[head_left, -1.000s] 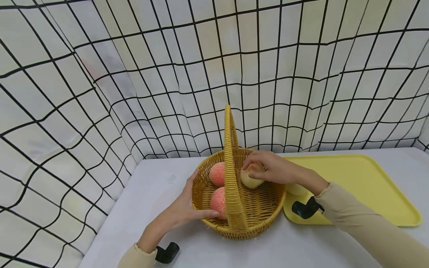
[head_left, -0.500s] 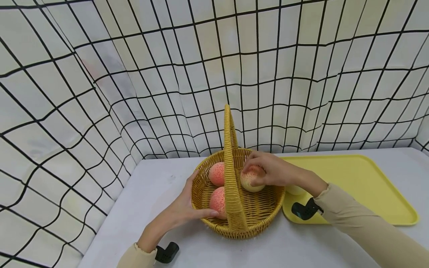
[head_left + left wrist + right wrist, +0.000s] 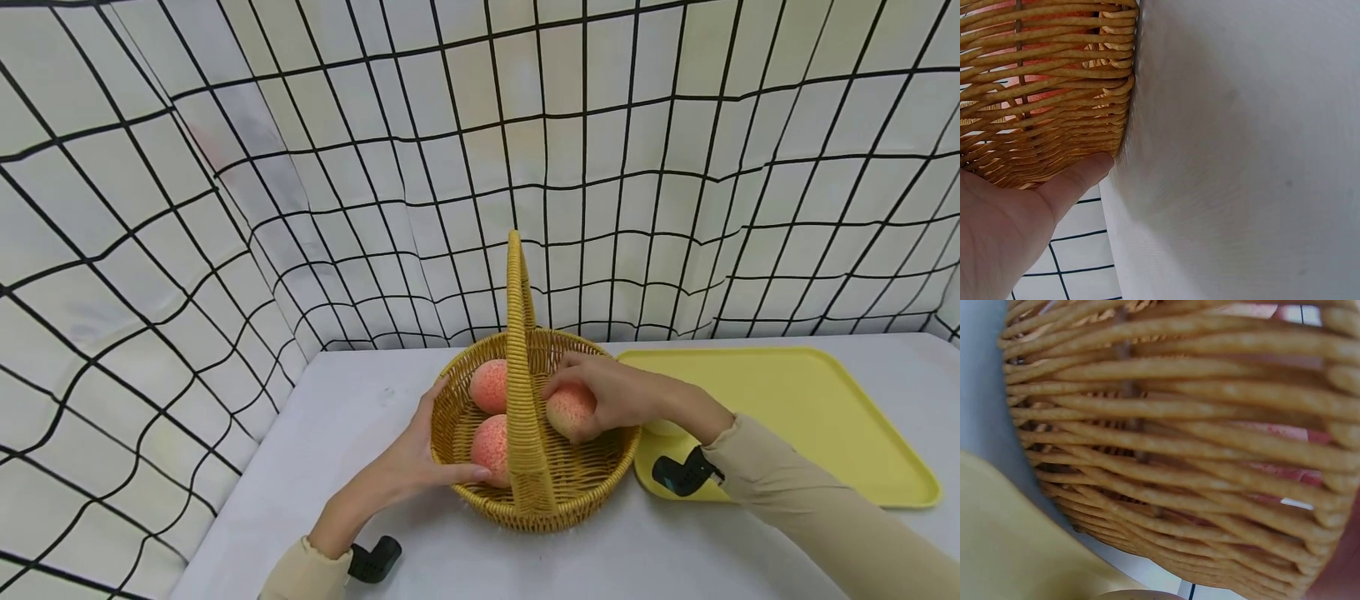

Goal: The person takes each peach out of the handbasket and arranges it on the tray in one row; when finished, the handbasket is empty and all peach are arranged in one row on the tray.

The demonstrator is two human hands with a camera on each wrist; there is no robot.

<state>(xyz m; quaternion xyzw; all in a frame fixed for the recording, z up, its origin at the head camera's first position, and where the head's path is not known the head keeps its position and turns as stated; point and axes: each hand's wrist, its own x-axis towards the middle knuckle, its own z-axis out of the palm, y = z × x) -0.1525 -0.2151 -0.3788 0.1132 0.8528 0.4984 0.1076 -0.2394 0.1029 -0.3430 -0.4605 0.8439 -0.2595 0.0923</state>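
Observation:
A woven basket [image 3: 534, 504] with a tall arched handle stands on the table in the head view. Two pink speckled peaches lie left of the handle: one farther back [image 3: 488, 386], the other nearer the front [image 3: 491, 450]. Right of the handle, my right hand [image 3: 611, 392] reaches over the rim and grips a third peach [image 3: 567, 410], pink above and cream below. My left hand [image 3: 408, 454] holds the basket's left side, thumb over the rim near the front peach. In the left wrist view a finger [image 3: 1079, 181] lies along the outer wicker wall. The right wrist view shows mostly wicker [image 3: 1179, 437].
A yellow tray [image 3: 795, 417] lies right of the basket, close against it. On its left end sits a pale rounded thing [image 3: 663, 427], partly covered by the right wrist. White walls with black netting [image 3: 585, 167] rise behind and to the left of the table [image 3: 360, 400].
The peach in my right hand has turned from mostly cream to mostly pink facing up, and sits slightly lower in the view. The left hand and basket have barely moved.

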